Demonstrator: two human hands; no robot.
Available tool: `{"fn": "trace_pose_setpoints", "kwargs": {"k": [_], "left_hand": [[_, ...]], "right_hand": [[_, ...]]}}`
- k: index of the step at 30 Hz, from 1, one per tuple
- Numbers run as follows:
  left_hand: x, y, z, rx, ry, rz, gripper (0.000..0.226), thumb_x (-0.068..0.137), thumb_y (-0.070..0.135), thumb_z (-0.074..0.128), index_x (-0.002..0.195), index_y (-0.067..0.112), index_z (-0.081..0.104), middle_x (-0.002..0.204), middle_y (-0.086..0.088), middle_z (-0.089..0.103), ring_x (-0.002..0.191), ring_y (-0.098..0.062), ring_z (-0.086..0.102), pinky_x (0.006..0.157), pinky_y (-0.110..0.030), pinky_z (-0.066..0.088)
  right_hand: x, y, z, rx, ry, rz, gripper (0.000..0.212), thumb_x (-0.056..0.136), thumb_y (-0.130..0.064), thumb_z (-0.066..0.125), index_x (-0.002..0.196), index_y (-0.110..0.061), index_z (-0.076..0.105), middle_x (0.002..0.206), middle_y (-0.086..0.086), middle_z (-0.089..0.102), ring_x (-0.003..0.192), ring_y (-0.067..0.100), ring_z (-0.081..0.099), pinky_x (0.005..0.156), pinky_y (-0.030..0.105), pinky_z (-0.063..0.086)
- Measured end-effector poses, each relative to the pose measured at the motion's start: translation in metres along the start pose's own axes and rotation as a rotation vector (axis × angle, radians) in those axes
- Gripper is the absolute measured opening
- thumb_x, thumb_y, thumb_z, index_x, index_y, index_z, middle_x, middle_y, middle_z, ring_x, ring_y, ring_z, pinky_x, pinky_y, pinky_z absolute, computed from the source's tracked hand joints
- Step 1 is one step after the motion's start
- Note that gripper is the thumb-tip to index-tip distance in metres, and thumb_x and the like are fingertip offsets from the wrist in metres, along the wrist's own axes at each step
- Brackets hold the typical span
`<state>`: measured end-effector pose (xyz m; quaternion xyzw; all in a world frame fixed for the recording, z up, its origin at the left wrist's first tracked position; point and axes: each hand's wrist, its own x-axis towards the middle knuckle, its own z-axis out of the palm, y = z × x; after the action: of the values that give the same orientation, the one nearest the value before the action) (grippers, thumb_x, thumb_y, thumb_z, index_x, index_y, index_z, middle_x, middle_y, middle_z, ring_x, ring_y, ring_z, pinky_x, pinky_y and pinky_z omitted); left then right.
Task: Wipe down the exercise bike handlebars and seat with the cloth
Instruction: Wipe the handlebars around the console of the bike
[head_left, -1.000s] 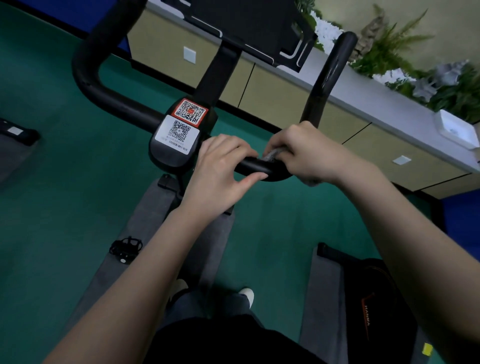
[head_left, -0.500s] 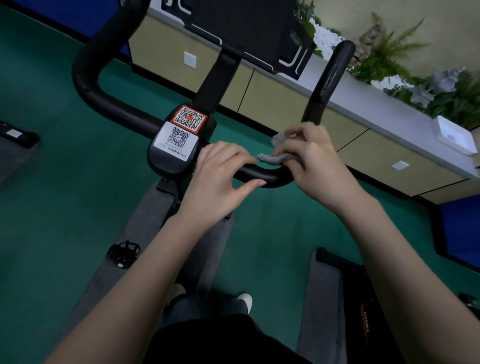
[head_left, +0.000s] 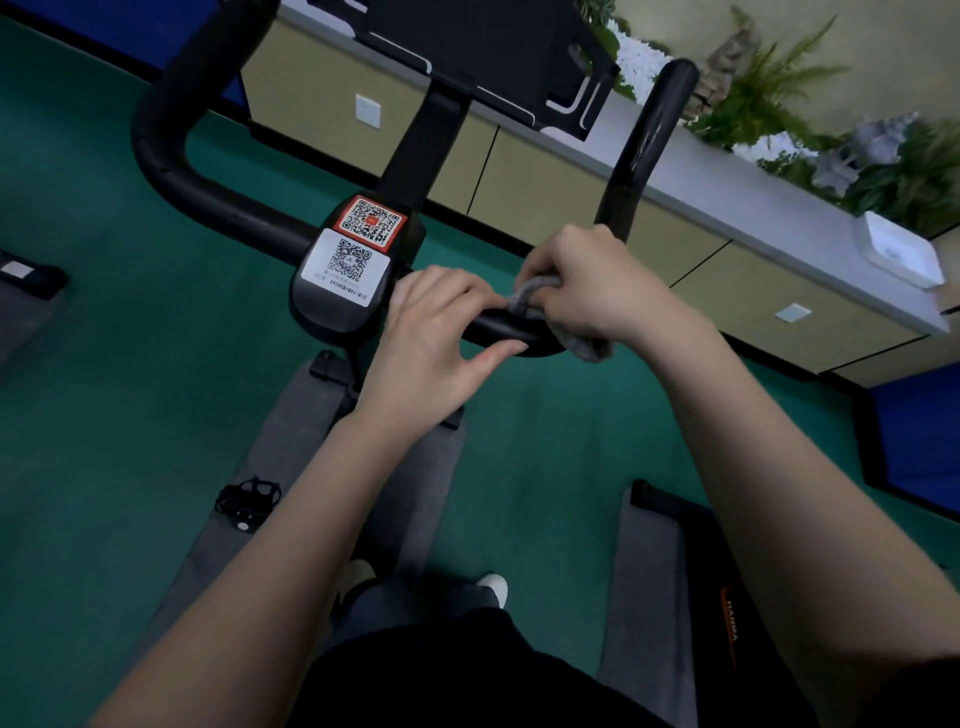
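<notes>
The black handlebar (head_left: 171, 171) of the exercise bike curves from upper left, across the middle, and up again at the right horn (head_left: 644, 150). My left hand (head_left: 436, 332) grips the cross bar just right of the centre block with two QR-code stickers (head_left: 358, 249). My right hand (head_left: 592, 291) holds a grey cloth (head_left: 535, 291) wrapped round the bar at the right bend, and a tail of cloth hangs below the bar. The seat is not in view.
A black tablet holder (head_left: 493, 52) stands above the stem. A beige cabinet with a grey top (head_left: 727, 192) runs behind, carrying plants (head_left: 779, 104) and a white tray (head_left: 901, 249). Green floor, grey mats (head_left: 291, 431), a pedal (head_left: 249, 501) and a black bag (head_left: 737, 623) lie below.
My right hand has closed down over the bend with the cloth, after lifting and shifting it half a second ago. My left hand has kept its grip on the bar.
</notes>
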<state>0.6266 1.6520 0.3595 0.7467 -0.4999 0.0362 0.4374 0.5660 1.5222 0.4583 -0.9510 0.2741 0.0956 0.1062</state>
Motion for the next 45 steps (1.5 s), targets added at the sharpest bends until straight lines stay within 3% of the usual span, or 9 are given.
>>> {"fn": "trace_pose_setpoints", "kwargs": {"k": [5, 10, 16, 20, 25, 30, 34, 40, 45], "left_hand": [[0.000, -0.001, -0.001, 0.023, -0.008, 0.008, 0.034, 0.082, 0.040, 0.069, 0.103, 0.013, 0.068, 0.096, 0.000, 0.063, 0.095, -0.023, 0.055, 0.093, -0.028, 0.029], [0.000, 0.001, 0.000, 0.031, -0.010, 0.009, 0.035, 0.082, 0.041, 0.066, 0.101, 0.011, 0.069, 0.098, 0.000, 0.064, 0.098, -0.022, 0.055, 0.095, -0.028, 0.028], [0.001, -0.002, 0.001, 0.061, -0.008, 0.010, 0.033, 0.080, 0.039, 0.071, 0.099, 0.012, 0.070, 0.097, 0.001, 0.064, 0.096, -0.020, 0.056, 0.093, -0.027, 0.028], [0.000, 0.001, -0.001, 0.126, -0.036, 0.035, 0.034, 0.083, 0.040, 0.069, 0.102, 0.011, 0.069, 0.099, 0.000, 0.063, 0.097, -0.022, 0.057, 0.095, -0.032, 0.030], [0.001, 0.005, 0.000, 0.239, -0.069, 0.101, 0.038, 0.090, 0.040, 0.060, 0.111, 0.010, 0.067, 0.104, -0.003, 0.064, 0.100, -0.026, 0.058, 0.100, -0.036, 0.030], [0.006, 0.011, 0.004, 0.290, -0.104, 0.137, 0.039, 0.093, 0.040, 0.052, 0.113, 0.011, 0.067, 0.106, -0.001, 0.066, 0.103, -0.025, 0.059, 0.104, -0.038, 0.030], [0.007, 0.012, 0.006, 0.307, -0.132, 0.125, 0.041, 0.095, 0.042, 0.048, 0.114, 0.011, 0.067, 0.106, -0.001, 0.067, 0.102, -0.026, 0.059, 0.104, -0.039, 0.030], [0.007, 0.011, 0.005, 0.316, -0.150, 0.112, 0.040, 0.096, 0.041, 0.048, 0.114, 0.011, 0.067, 0.103, -0.001, 0.067, 0.100, -0.024, 0.060, 0.105, -0.039, 0.030], [0.007, 0.013, 0.006, 0.308, -0.134, 0.097, 0.037, 0.095, 0.039, 0.049, 0.111, 0.011, 0.068, 0.098, -0.001, 0.067, 0.097, -0.023, 0.061, 0.107, -0.038, 0.028]], "right_hand": [[-0.001, 0.015, 0.007, 0.004, 0.011, -0.047, 0.024, 0.082, -0.003, 0.054, 0.091, -0.016, 0.072, 0.089, 0.013, 0.070, 0.087, 0.030, 0.062, 0.077, 0.034, 0.053], [-0.034, 0.037, 0.050, 0.201, 0.680, -0.085, 0.021, 0.082, 0.006, 0.061, 0.098, -0.004, 0.071, 0.094, 0.009, 0.071, 0.088, 0.031, 0.054, 0.078, 0.014, 0.033], [-0.052, 0.000, 0.122, 0.773, 1.175, 0.232, 0.022, 0.084, 0.013, 0.057, 0.104, 0.005, 0.059, 0.108, 0.017, 0.058, 0.104, 0.022, 0.054, 0.094, 0.021, 0.040], [-0.050, -0.016, 0.128, 1.071, 1.239, 0.422, 0.022, 0.088, -0.005, 0.059, 0.107, -0.014, 0.054, 0.109, 0.014, 0.057, 0.106, 0.021, 0.055, 0.096, 0.029, 0.043], [-0.048, -0.031, 0.132, 1.290, 1.224, 0.575, 0.022, 0.091, -0.002, 0.058, 0.109, -0.011, 0.051, 0.112, 0.015, 0.058, 0.106, 0.024, 0.057, 0.093, 0.030, 0.046], [-0.049, -0.040, 0.141, 1.360, 1.217, 0.573, 0.017, 0.091, 0.000, 0.057, 0.104, -0.005, 0.048, 0.100, 0.010, 0.058, 0.089, 0.006, 0.058, 0.079, 0.012, 0.045], [-0.036, -0.013, 0.132, 1.417, 1.254, 0.607, 0.018, 0.092, 0.004, 0.053, 0.102, -0.011, 0.049, 0.096, -0.005, 0.058, 0.089, 0.003, 0.058, 0.084, 0.016, 0.042], [-0.041, -0.025, 0.145, 1.462, 1.205, 0.558, 0.013, 0.094, 0.002, 0.050, 0.106, -0.003, 0.047, 0.098, -0.001, 0.058, 0.089, 0.002, 0.058, 0.082, 0.014, 0.045], [-0.032, -0.016, 0.140, 1.691, 1.164, 0.630, 0.012, 0.095, 0.004, 0.047, 0.106, -0.002, 0.049, 0.100, 0.011, 0.061, 0.091, 0.014, 0.061, 0.088, 0.034, 0.050]]}}
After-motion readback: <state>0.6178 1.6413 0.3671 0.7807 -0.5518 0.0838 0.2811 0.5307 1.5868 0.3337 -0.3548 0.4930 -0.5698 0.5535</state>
